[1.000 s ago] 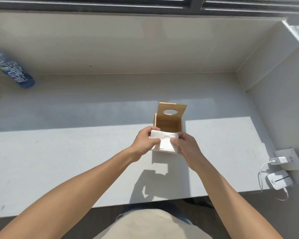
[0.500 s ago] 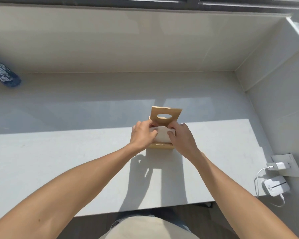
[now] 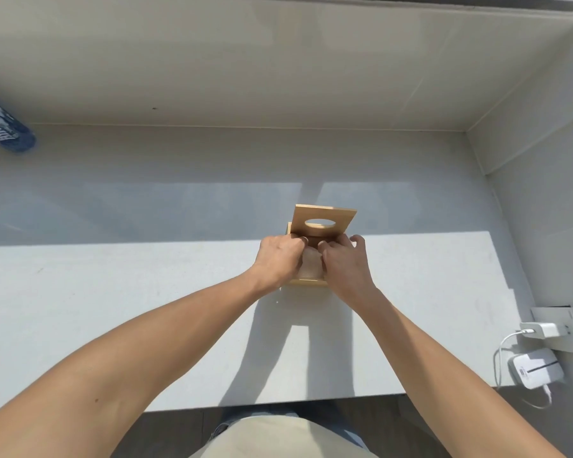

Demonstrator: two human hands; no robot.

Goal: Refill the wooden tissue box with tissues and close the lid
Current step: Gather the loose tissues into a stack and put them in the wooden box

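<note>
The wooden tissue box [image 3: 306,283] stands on the white counter [image 3: 113,309]. Its lid [image 3: 326,213], with an oval hole, is tilted up at the back. A white stack of tissues [image 3: 310,267] sits in the box opening, mostly covered by my hands. My left hand [image 3: 280,259] grips the stack's left side with fingers curled down into the box. My right hand [image 3: 344,262] grips the right side the same way. How deep the stack sits is hidden.
A blue plastic bottle [image 3: 5,130] lies at the far left of the counter. At the right, a white charger [image 3: 540,329] is plugged into a wall socket, with a small white device [image 3: 536,370] and cable below it. Walls close the back and right.
Both hands carried the tissue stack from in front of the box over its opening and lowered it inside. The fingers now reach down into the box.
</note>
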